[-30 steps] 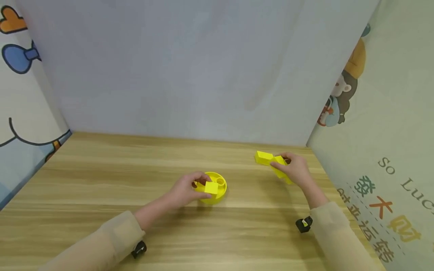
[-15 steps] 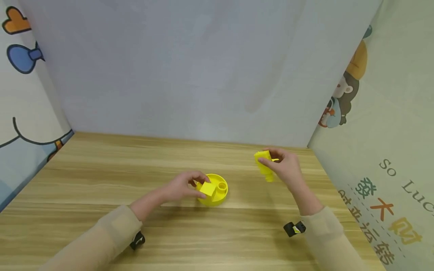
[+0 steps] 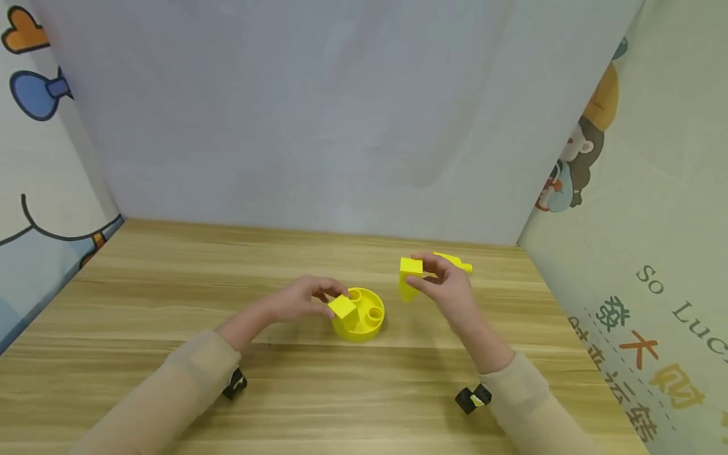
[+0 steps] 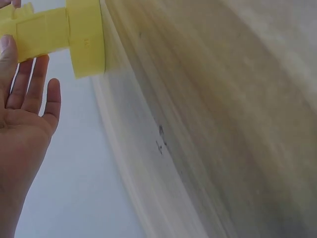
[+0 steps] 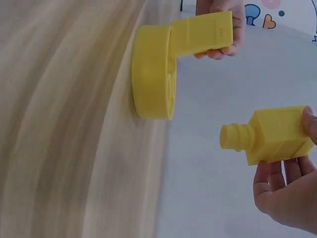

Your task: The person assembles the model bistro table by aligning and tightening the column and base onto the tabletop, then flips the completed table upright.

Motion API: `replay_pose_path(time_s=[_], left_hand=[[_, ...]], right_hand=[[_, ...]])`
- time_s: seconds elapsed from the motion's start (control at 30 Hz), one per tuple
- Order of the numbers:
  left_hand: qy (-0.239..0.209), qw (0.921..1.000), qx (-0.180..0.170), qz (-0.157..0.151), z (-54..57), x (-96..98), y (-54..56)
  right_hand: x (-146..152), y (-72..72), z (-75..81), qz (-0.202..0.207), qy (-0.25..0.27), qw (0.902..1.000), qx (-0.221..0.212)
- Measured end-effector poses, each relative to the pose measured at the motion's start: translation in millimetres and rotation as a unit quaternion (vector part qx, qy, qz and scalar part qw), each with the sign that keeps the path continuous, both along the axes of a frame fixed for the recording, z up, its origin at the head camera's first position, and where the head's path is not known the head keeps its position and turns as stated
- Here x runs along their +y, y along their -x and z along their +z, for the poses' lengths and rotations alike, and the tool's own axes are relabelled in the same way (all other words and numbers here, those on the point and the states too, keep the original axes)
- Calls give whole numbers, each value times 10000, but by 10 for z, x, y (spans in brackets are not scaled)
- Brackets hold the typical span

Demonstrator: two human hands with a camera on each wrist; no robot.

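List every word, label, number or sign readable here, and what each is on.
"So Luc", rest cut off: right wall.
"發大财": right wall.
"时来运转": right wall.
Orange character, right wall: cut off at frame edge.
Mark on the yellow block in the left hand: too blurred.
Mark on the round yellow base: too small.
Dark marks on the table: unreadable.

My left hand (image 4: 25,124) holds a squared yellow plastic block (image 4: 42,33), thumb against its near side, little finger standing clear. The block's far end meets a thick, round yellow plastic base (image 4: 88,42), which sits against the light wood-grained desk (image 4: 228,129). Small dark marks (image 4: 160,141) show on the desk's surface.
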State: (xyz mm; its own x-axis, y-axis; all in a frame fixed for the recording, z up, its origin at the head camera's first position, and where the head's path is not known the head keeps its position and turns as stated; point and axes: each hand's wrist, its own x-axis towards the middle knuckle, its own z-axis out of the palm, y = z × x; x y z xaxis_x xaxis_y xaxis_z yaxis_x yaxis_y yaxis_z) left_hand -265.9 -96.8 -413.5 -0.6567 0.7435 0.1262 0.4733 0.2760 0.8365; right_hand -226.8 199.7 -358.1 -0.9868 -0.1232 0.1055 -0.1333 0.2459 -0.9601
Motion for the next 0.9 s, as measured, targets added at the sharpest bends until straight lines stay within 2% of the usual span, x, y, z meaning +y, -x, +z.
replay_pose_path(time_s=[0.2,0.37,0.5,0.63,0.8,0.9], left_hand=[[57,9999,-40,-158,-4,-37,77],[-39,9989,-429,-170,-5,-75,87],[-187,9975,-638,-220,-18,-88,98],[-278,9971,-661,-253,-31,-97,96],[-383,9967,-700,-111,-47,-92,36],[-397,9965,-700,243,-44,-69,-32]], right_hand=[[-112,-14,-175,283,295,9991,-112],[-203,5,-311,342,373,9986,-147],[-241,18,-395,385,254,9986,-275],[-256,9,-446,493,77,9981,-353],[-266,6,-484,650,-129,9973,-309],[-271,8,-494,681,-237,9969,-307]])
